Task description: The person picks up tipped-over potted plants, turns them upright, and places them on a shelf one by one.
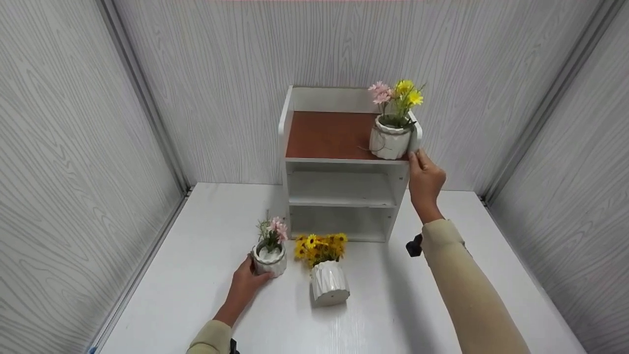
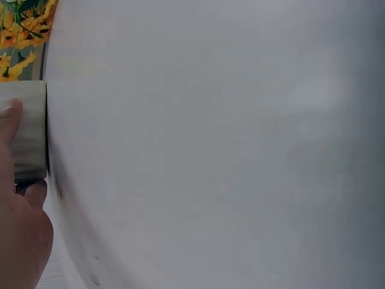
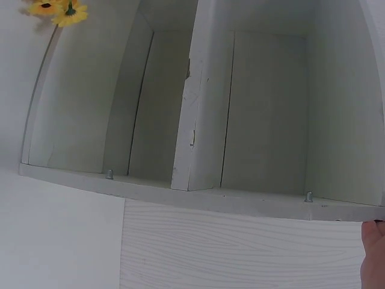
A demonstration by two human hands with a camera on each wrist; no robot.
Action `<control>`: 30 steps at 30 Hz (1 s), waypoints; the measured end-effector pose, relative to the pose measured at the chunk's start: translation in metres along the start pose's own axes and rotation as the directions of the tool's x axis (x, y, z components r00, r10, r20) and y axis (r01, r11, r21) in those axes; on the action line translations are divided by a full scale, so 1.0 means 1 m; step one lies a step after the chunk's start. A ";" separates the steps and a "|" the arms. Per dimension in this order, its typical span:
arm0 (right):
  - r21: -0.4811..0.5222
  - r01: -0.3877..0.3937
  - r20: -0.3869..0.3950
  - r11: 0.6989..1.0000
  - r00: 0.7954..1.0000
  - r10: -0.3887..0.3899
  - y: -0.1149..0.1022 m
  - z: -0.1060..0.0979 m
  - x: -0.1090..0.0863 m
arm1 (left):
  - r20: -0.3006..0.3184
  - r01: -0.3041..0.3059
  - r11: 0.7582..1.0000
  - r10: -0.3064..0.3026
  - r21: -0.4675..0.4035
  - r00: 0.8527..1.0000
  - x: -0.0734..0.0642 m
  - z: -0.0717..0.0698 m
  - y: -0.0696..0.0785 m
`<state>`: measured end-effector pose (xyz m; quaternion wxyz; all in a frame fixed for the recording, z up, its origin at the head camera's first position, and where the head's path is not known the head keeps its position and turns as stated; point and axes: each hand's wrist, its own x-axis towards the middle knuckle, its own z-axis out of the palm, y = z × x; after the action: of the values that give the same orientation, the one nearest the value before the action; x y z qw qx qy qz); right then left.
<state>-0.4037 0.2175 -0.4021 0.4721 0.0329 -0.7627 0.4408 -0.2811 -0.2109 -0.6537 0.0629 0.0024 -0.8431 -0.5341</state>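
Observation:
My left hand grips a small white pot with pink flowers, its thumb along the near side. In the left wrist view that pot shows at the left edge, partly behind the fingers. My right hand pinches the upper right front corner of a white shelf unit. In the right wrist view only a bit of the hand shows, at the shelf's side edge. Just above the right fingertips, a white pot with pink and yellow flowers stands on the shelf's brown top.
A white pot with yellow-orange flowers lies tipped on the white table, in front of the shelf, its base facing me. Grey wood-grain walls enclose the table at the back and both sides. The shelf has two white compartments below its top.

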 end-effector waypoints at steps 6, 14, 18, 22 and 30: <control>-0.007 0.009 0.004 1.000 1.000 -0.009 -0.001 -0.001 0.001 | -0.012 0.015 0.999 -0.016 -0.031 1.000 -0.001 0.000 0.002; -0.009 0.012 0.005 1.000 1.000 -0.012 0.000 -0.001 -0.001 | -0.006 0.058 0.995 -0.059 -0.084 0.998 -0.004 -0.008 0.003; 0.002 0.008 0.008 1.000 1.000 -0.008 0.001 0.000 0.000 | -0.007 0.071 0.991 -0.072 -0.113 0.997 -0.003 -0.013 0.007; 0.009 -0.004 0.003 1.000 1.000 0.004 0.001 0.000 0.000 | -0.033 0.055 0.992 -0.059 -0.115 0.998 -0.002 -0.018 0.013; 0.020 0.000 0.006 1.000 1.000 0.000 0.000 0.000 -0.001 | -0.063 0.048 0.998 -0.049 -0.028 0.997 0.005 -0.029 0.032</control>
<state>-0.4032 0.2169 -0.4028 0.4693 0.0391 -0.7598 0.4483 -0.2806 -0.2242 -0.6123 0.0767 0.0390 -0.8333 -0.5462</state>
